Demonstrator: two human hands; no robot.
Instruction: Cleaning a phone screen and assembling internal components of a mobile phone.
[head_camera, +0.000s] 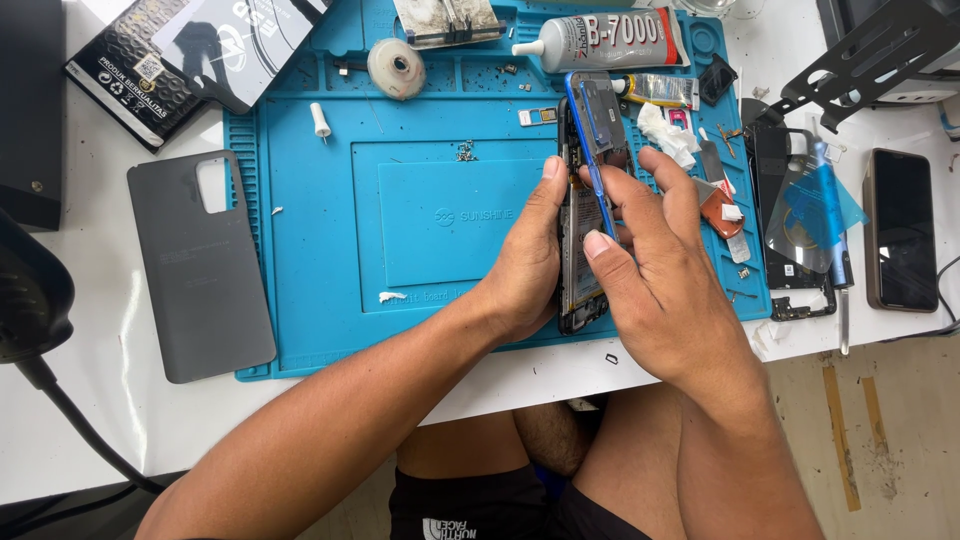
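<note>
A person seated at a white workbench (120, 400), bare knees at the near edge, works on an opened smartphone (580, 240) held over the right part of a blue silicone repair mat (330, 250). The left hand (525, 265) closes around the phone's left edge, thumb up along its side. The right hand (650, 270) pinches a blue frame (597, 130) between thumb and fingers, lifted off the phone and tilted. The phone's long axis runs near to far, its far end pointing away from the person; exposed internals face up.

Left of the mat lies a grey back cover (200, 270) with a camera cutout at its far end, long axis also near to far. On the right, just off the mat, sits a dark phone chassis (790, 250) under a blue-tinted film, and beyond it to the right a black smartphone (900, 230) lies screen up.

Farther back, a small white plastic peg (320, 120) and a round white tape roll (396, 68) rest on the mat. At the far edge, a grey-and-white glue tube (600, 40) with red lettering lies on its side, nozzle pointing left. At the far left corner, a black rectangular retail box (190, 60) with white graphics lies at an angle.
</note>
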